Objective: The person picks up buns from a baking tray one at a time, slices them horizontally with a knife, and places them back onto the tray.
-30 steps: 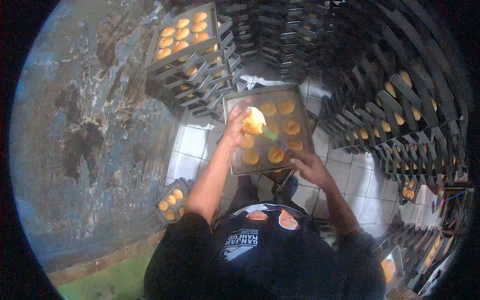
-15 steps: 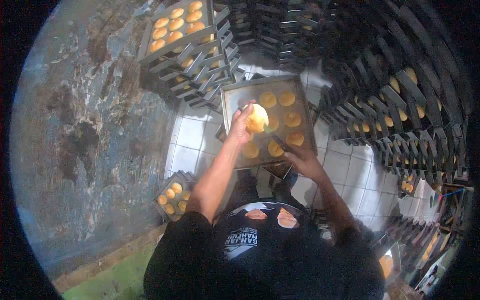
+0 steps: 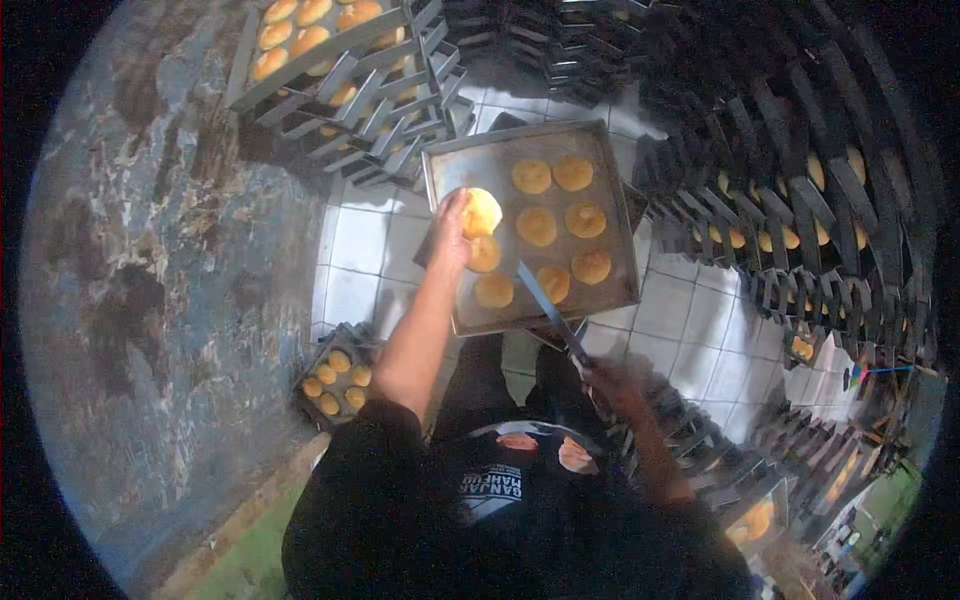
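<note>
My left hand (image 3: pixel 453 232) grips a round golden bun (image 3: pixel 484 212) above the left side of a square metal baking tray (image 3: pixel 475 165). Below the held bun, close to my fingers, another bun (image 3: pixel 483 254) shows on the tray. Several flat, round buns (image 3: pixel 536 226) lie spaced out to its right. In my right hand (image 3: pixel 615 388), somewhat blurred, is a long knife (image 3: pixel 544 298) with a dark handle. Its blade slants up and left over the tray, the tip near the middle and apart from the held bun.
A stack of trays (image 3: pixel 345 65) with buns rises at upper left beside the worn wall (image 3: pixel 170 260). More stacked trays (image 3: pixel 790 200) line the right side. A smaller bun-filled stack (image 3: pixel 335 380) stands at lower left. White tiles (image 3: pixel 675 325) cover the floor.
The held bun has moved left and slightly up with my left hand. My right hand has drawn back down and right, and the knife blade now shows clearly of the bun.
</note>
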Demonstrator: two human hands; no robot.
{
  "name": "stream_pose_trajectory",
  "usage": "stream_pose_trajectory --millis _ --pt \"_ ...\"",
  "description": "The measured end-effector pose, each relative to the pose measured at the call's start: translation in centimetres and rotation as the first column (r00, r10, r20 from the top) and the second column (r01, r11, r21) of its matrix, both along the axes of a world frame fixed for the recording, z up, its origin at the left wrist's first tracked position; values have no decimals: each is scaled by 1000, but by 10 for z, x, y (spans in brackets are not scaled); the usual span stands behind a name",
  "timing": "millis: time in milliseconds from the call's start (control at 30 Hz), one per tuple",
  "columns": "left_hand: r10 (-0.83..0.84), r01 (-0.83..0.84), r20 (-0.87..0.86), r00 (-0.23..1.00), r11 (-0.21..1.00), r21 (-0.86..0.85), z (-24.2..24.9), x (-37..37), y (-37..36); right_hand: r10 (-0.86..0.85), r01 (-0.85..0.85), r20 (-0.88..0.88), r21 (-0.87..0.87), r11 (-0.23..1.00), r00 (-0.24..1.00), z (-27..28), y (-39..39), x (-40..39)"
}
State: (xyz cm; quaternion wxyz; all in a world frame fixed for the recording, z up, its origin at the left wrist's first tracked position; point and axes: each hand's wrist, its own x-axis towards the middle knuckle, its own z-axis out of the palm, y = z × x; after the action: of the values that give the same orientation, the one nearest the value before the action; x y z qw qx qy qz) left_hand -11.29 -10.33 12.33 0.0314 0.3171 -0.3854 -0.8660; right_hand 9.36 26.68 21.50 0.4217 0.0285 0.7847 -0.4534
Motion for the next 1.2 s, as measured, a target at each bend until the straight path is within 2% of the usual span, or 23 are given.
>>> stream_pose_trajectory --millis 33,100,133,167,200,233,267,333,400,433,533,567,633,667,733,767,867,933,967,1033,1067,1133,1200 --pt "-25 25 10 1000 999 -30 -10 -6 -6 20 -19 -24 49 999 1000 -1 2 11" --pt "-89 96 81 993 991 -90 -28 -20 -14 -376 374 299 64 925 877 5 8 33" --pt "-145 167 143 979 973 -158 -38 -28 -19 -385 380 304 79 922 871 -7 15 42" --pt "-207 330 291 934 810 -485 -81 -40 -32 -248 235 121 111 966 961 -29 27 54" --pt "-218 344 301 928 812 -471 -81 -44 -25 -82 91 -55 168 982 995 -46 36 65" --pt "-183 277 213 960 494 -824 -69 -49 -19 -93 99 -41 179 979 995 -54 33 76" --pt "-199 126 111 974 67 -990 -66 -53 -12 -238 249 -234 21 968 943 -58 22 86" --pt "-248 23 13 969 39 -999 -68 -59 14 -402 370 -388 -158 916 829 -57 15 86" --pt "-385 564 543 746 -68 -823 -55 -58 46 -508 514 79 -74 855 858 -44 17 74" --pt "-416 618 619 667 -156 -771 -67 -58 60 -534 554 231 -26 832 813 -34 16 68" --pt "-580 458 527 621 -278 -845 -80 -45 81 -687 763 410 -33 646 600 -15 13 52" --pt "-587 449 522 619 -281 -848 -89 -46 85 -665 699 326 19 715 672 -13 15 47" --pt "-596 733 573 563 40 -679 -110 -47 87 -630 633 239 73 771 739 -10 19 48" --pt "-598 725 567 567 35 -688 -107 -46 90 -682 713 261 -33 701 683 -9 21 51" --pt "-585 651 634 506 -223 -726 -68 -33 99 -726 775 276 -154 613 629 -5 25 46" --pt "-585 639 625 516 -223 -736 -73 -19 105 -676 706 223 -102 700 702 1 28 41" --pt "-543 496 398 740 41 -867 -120 10 115 -580 591 131 -64 804 804 34 17 12" --pt "-624 592 200 756 520 -615 -104 8 109 -542 548 88 -91 831 836 37 15 3" --pt "-618 576 187 764 521 -630 -80 9 107 -516 504 -66 -145 852 854 20 15 2" --pt "-536 591 250 807 739 -323 45 12 112 -476 432 -241 -215 876 846 24 13 -11" --pt "-520 571 236 821 743 -349 46 14 109 -474 418 -248 -245 875 845 41 7 -21" --pt "-248 258 -83 965 957 136 56 18 100 -459 379 -264 -301 875 848 63 -5 -38" --pt "-135 131 16 991 979 154 86 22 95 -354 315 -231 -191 930 906 78 -14 -55"
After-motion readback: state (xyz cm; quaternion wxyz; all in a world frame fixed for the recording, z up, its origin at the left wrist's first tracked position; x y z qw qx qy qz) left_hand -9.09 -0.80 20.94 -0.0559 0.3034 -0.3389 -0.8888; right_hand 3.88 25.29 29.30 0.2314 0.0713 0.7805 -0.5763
